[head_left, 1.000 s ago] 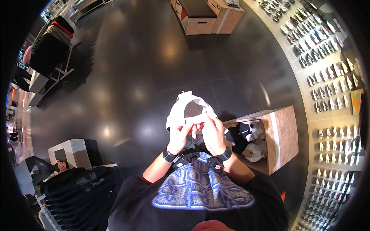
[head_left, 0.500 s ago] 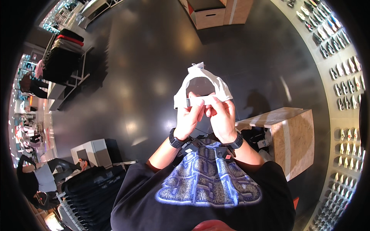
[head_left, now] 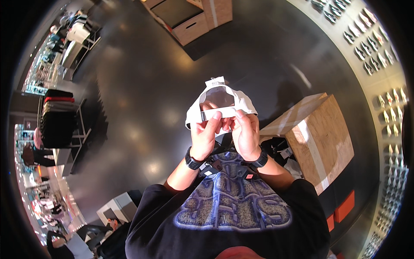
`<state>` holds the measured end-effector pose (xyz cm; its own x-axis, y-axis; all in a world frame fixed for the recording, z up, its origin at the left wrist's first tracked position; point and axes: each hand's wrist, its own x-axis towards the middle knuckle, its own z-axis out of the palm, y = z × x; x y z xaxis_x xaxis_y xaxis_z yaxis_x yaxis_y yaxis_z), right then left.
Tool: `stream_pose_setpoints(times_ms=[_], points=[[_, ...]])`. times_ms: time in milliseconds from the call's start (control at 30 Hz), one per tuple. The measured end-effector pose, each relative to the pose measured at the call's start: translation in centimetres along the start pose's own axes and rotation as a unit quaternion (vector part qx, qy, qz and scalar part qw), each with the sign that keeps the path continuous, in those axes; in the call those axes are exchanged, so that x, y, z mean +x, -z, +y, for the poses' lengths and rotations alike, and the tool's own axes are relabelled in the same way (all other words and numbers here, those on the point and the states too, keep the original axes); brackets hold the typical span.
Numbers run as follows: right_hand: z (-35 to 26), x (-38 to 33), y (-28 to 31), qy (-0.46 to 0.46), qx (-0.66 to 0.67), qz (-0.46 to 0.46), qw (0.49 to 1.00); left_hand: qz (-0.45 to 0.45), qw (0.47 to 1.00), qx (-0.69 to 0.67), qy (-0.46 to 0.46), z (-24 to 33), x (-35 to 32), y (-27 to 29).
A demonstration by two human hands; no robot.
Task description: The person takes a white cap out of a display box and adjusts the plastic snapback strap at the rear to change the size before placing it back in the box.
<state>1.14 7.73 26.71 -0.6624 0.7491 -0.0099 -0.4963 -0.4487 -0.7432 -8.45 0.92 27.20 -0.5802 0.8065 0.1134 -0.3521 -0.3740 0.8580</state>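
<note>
A white cap (head_left: 244,102) is held up in front of my chest, its arched back opening showing a dark interior. Across that opening runs a white strap (head_left: 227,113) with a small metal-looking piece near its left end. My left hand (head_left: 202,138) pinches the strap left of centre, thumb on top. On the other side my right hand (head_left: 246,137) grips the strap between thumb and fingers. Some fingers of both hands are hidden behind the strap. A white tag (head_left: 215,81) sticks up at the cap's far edge. Each wrist wears a black band.
A wooden box (head_left: 321,138) with an open side stands at my right; a wooden bench (head_left: 189,28) is ahead. Shoe shelves (head_left: 366,47) line the right wall. Clothes racks (head_left: 58,118) and a grey block (head_left: 120,207) are at left. Another person (head_left: 64,246) is at lower left.
My body has turned right, so the bench shifts left and the racks slide down in view. Both hands still hold the cap's strap; my left thumb has moved slightly left along it.
</note>
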Motion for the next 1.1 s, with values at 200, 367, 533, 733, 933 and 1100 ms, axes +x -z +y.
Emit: stream_pose_setpoints(times_ms=[200, 367, 533, 733, 933, 1100], points=[[-0.2, -1.7, 0.9, 0.098, -0.078, 0.034, 0.992, 0.005, 0.999, 0.002, 0.053, 1.3, 0.0, -3.3], [0.0, -4.0, 1.9, 0.139, -0.086, 0.076, 0.984, -0.04, 0.998, -0.036, 0.041, -0.6, -1.4, -3.5], [0.0, -6.7, 3.2, 0.087, 0.003, 0.138, 0.987, -0.099, 0.994, 0.045, 0.012, -3.0, -3.7, -3.0], [2.0, -11.5, 5.3, 0.063, 0.054, 0.187, 0.979, -0.144, 0.985, 0.067, 0.07, -5.7, -8.2, -1.8], [3.5, -16.6, 6.2, 0.082, 0.08, 0.224, 0.968, -0.118, 0.977, 0.019, 0.175, -7.3, -12.9, -1.3], [3.4, -18.2, 5.1, 0.072, 0.048, 0.309, 0.947, -0.075, 0.967, -0.035, 0.24, -7.6, -15.0, 0.0]])
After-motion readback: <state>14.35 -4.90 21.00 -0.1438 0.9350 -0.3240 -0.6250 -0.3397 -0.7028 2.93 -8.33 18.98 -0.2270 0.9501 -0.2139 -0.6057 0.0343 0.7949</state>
